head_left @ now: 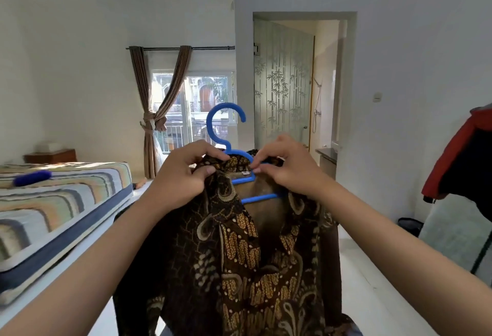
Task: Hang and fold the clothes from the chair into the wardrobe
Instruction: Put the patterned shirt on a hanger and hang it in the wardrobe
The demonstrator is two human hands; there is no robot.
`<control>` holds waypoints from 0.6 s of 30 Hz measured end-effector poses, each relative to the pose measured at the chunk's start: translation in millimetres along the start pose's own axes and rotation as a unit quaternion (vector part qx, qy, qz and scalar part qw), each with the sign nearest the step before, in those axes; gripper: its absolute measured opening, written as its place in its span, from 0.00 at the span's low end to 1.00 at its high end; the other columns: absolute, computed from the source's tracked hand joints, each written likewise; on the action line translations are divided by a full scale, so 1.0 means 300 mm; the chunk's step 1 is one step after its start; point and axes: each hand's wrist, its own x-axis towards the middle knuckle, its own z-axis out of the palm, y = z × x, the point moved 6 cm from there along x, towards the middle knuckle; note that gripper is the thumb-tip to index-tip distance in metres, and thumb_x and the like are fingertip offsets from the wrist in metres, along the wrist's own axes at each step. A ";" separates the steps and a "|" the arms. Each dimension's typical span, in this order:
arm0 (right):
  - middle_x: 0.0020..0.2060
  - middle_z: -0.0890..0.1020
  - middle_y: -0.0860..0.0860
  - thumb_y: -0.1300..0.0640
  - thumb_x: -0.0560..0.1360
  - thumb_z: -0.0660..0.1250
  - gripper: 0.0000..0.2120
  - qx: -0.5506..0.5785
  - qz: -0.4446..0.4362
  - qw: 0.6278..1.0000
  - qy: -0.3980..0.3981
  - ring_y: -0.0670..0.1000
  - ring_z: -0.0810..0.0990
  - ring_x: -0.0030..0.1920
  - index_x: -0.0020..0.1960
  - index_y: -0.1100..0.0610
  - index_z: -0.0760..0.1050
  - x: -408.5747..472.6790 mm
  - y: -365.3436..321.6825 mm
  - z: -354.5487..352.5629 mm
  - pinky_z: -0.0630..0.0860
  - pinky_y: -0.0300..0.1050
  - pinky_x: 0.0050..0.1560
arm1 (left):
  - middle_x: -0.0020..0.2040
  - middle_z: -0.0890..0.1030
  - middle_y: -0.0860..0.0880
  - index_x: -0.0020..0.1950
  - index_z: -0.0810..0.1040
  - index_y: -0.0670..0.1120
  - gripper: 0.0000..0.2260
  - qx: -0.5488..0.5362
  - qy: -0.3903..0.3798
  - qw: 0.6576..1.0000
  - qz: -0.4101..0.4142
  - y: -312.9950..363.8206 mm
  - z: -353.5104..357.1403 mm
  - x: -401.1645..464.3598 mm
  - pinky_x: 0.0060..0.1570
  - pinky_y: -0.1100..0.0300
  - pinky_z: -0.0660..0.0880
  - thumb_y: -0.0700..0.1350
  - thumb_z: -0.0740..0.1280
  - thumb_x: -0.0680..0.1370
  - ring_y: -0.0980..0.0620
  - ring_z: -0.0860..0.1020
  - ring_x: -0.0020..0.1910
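At the far left a bed (61, 202) with a striped mattress carries a small blue object (32, 178) near its head. Behind it brown curtains (149, 112) frame a bright window (194, 106). In the middle, held up in the air, a brown batik shirt (239, 256) hangs from a blue hanger (226, 128), its hook pointing up. The left hand (183, 173) grips the collar at the hanger's left shoulder; the right hand (287, 168) pinches the collar on the right side. The hands are close together but apart. Beyond stands a frosted glass door (282, 80) with a bamboo pattern. At the far right edge hangs a red and dark garment (463, 160).
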 end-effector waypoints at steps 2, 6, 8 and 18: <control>0.40 0.82 0.41 0.57 0.69 0.74 0.06 0.014 0.015 1.000 -0.004 0.41 0.72 0.48 0.42 0.45 0.83 0.010 -0.034 -0.007 0.66 0.34 0.49 | 0.51 0.80 0.59 0.49 0.80 0.55 0.18 0.003 -0.026 1.000 0.004 -0.005 -0.035 -0.028 0.51 0.67 0.72 0.31 0.67 0.74 0.61 0.77 0.53; 0.38 0.84 0.39 0.53 0.66 0.77 0.06 -0.026 0.042 0.999 -0.004 0.40 0.76 0.49 0.39 0.42 0.84 0.002 -0.122 -0.032 0.70 0.53 0.62 | 0.51 0.79 0.57 0.50 0.79 0.55 0.18 0.036 -0.067 0.997 0.026 -0.033 -0.116 -0.094 0.51 0.62 0.72 0.31 0.66 0.74 0.59 0.76 0.53; 0.35 0.83 0.36 0.54 0.65 0.78 0.07 -0.043 0.045 0.998 0.003 0.37 0.79 0.46 0.39 0.43 0.84 -0.022 -0.178 -0.036 0.68 0.58 0.66 | 0.50 0.79 0.58 0.49 0.78 0.56 0.18 0.043 -0.074 0.996 0.029 -0.049 -0.170 -0.134 0.52 0.58 0.74 0.31 0.65 0.74 0.59 0.76 0.53; 0.44 0.86 0.46 0.57 0.71 0.74 0.06 0.029 0.122 0.992 0.002 0.45 0.82 0.50 0.47 0.53 0.85 -0.226 -0.565 0.105 0.75 0.44 0.56 | 0.46 0.82 0.47 0.38 0.78 0.57 0.24 -0.026 -0.040 0.999 -0.027 -0.085 -0.438 -0.321 0.53 0.52 0.75 0.26 0.63 0.71 0.44 0.80 0.48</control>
